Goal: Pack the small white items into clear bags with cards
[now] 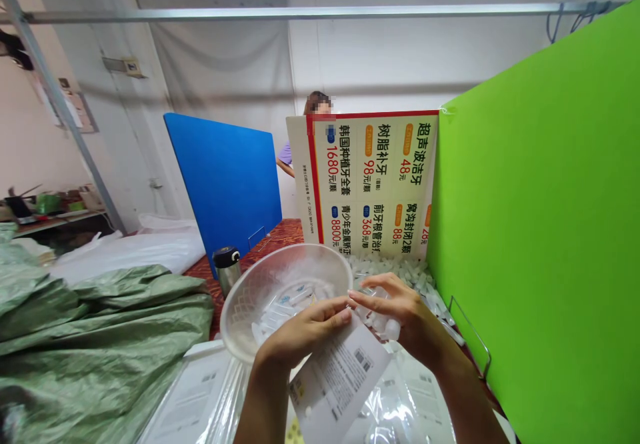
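Observation:
My left hand [310, 327] is closed on the top edge of a white printed packet [340, 381] with small print and a barcode, its thumb lying on the front. At that same top edge, the fingertips of my right hand [400, 307] almost meet the left ones. A small clear tube with a white cap [393, 329] shows below the right fingers and looks tucked against the palm; part of it is hidden. Just left of the hands is a whitish plastic basket [235, 321] with clear tubes [280, 311] inside.
Many small white pieces [390, 267] are heaped behind my right hand. Plastic-wrapped printed sheets [195, 391] lie in front. A blue board [230, 184], a printed sign board [370, 184] and a green board [540, 217] stand around. A steel flask [229, 274] is beside the basket. Behind is a person [286, 157].

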### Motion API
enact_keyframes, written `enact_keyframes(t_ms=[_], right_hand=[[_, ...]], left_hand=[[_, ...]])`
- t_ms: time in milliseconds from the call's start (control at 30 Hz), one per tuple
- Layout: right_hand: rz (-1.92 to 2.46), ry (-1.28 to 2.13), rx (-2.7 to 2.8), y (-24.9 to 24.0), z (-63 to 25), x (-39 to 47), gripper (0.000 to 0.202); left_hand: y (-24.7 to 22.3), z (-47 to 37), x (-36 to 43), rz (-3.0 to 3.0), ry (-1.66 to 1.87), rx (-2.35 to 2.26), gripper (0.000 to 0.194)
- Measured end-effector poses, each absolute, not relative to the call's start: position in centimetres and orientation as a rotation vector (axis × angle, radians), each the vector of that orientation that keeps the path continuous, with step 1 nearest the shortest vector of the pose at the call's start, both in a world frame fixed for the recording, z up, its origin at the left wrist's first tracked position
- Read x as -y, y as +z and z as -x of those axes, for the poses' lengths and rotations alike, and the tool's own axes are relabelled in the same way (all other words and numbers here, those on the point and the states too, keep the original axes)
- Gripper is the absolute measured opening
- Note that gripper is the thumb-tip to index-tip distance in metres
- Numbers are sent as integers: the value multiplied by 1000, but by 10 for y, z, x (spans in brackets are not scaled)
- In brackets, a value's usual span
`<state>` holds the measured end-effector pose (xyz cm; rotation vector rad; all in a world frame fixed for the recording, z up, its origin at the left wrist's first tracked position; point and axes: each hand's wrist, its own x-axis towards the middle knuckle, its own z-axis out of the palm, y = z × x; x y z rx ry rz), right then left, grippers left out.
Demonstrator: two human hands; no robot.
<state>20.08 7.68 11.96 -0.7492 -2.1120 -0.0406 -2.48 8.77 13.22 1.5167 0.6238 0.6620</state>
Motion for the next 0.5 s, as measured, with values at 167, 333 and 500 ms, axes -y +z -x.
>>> enact_keyframes(t_ms=[167, 333, 500], right_hand=[[790, -64, 2153, 123, -201, -75, 56], [818, -90, 2179, 119, -202, -80, 52], [813, -114, 2156, 114, -204, -84, 53]], left_hand=[[131, 27, -89, -1539, 684, -686, 52], [134, 23, -85, -1549, 695, -759, 50], [138, 21, -82, -1510, 688, -778, 52]])
